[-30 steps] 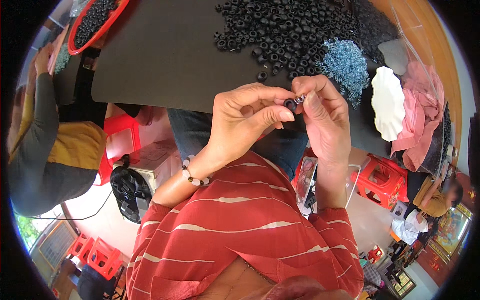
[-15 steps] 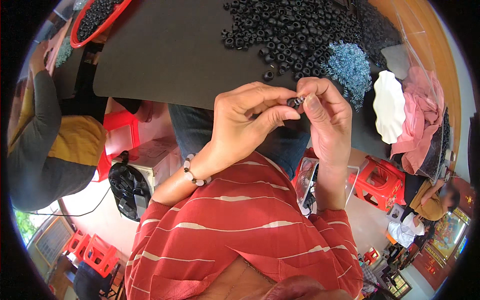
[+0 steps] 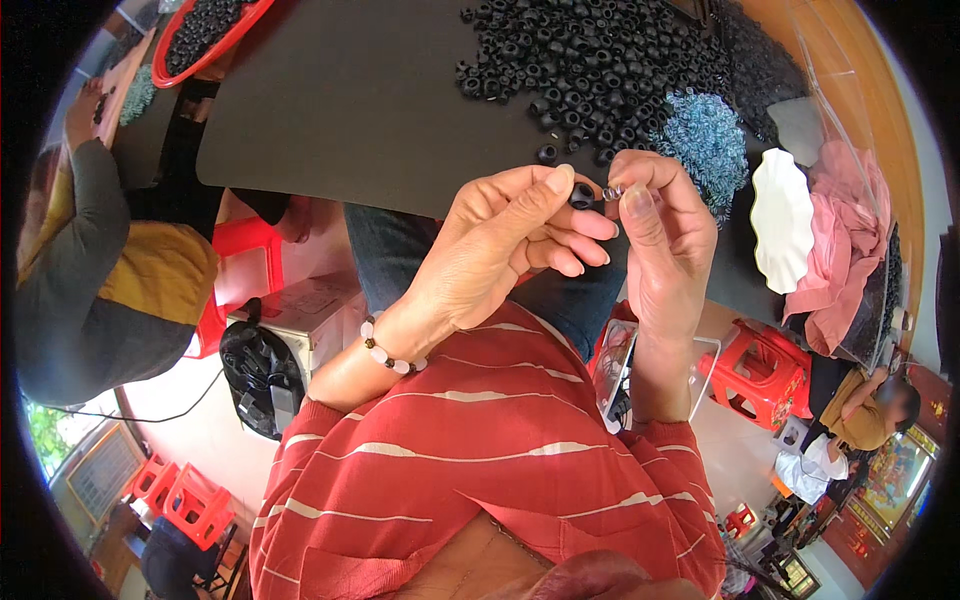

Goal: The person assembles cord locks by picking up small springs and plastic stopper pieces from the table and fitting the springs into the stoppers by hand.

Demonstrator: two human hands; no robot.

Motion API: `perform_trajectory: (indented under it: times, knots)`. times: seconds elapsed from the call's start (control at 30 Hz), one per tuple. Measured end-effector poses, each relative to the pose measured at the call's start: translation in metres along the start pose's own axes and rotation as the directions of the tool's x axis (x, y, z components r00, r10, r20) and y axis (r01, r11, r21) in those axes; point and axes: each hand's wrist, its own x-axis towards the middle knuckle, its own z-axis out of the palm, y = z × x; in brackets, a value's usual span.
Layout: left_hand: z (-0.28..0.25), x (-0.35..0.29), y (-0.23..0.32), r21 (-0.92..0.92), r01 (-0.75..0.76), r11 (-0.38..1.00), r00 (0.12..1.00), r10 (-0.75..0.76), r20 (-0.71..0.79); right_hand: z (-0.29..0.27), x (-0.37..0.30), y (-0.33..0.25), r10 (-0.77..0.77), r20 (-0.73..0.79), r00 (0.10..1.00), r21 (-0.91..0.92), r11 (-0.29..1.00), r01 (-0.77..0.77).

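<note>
Both my hands are raised in front of my chest at the table's near edge. My left hand (image 3: 505,225) holds a small round black plastic piece with a hole (image 3: 582,196) between thumb and fingers, its opening turned toward my right hand. My right hand (image 3: 662,220) pinches a tiny metal coil spring (image 3: 612,192) between thumb and index finger, close beside that hole. Beyond them a large heap of similar black pieces (image 3: 600,70) covers the table. Next to it, on the right, lies a pile of small shiny light-blue pieces (image 3: 705,140), too small to make out.
The dark table top (image 3: 330,110) spreads ahead. At the right stand a white wavy-edged dish (image 3: 781,220) and a pink cloth (image 3: 840,220). A red tray of black pieces (image 3: 205,35) sits far left, near a co-worker's sleeve (image 3: 75,260). Red stools (image 3: 765,370) flank me.
My left hand has opened its outer fingers and turned the black piece so its hole shows. My right hand has moved slightly apart, and the spring now shows between the two.
</note>
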Motion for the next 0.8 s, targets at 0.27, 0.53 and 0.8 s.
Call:
perform_trajectory:
  times: [0.27,0.53,0.8]
  knots:
    - [-0.0014,-0.0016,-0.0037,0.086,-0.049,0.995,0.999,0.05,-0.012,0.0023,0.0007,0.0019,0.041,0.037,0.998,0.001,0.999,-0.041]
    - [-0.0014,-0.0014,-0.0029,0.092,-0.057,0.994,0.997,0.061,-0.043,0.0029,0.0,0.0015,-0.034,0.026,0.999,-0.071,0.997,0.036]
    - [-0.0009,-0.0045,-0.0033,0.136,-0.129,0.982,0.992,0.127,0.023,0.003,-0.0005,0.0017,-0.026,0.015,1.0,-0.032,0.999,0.027]
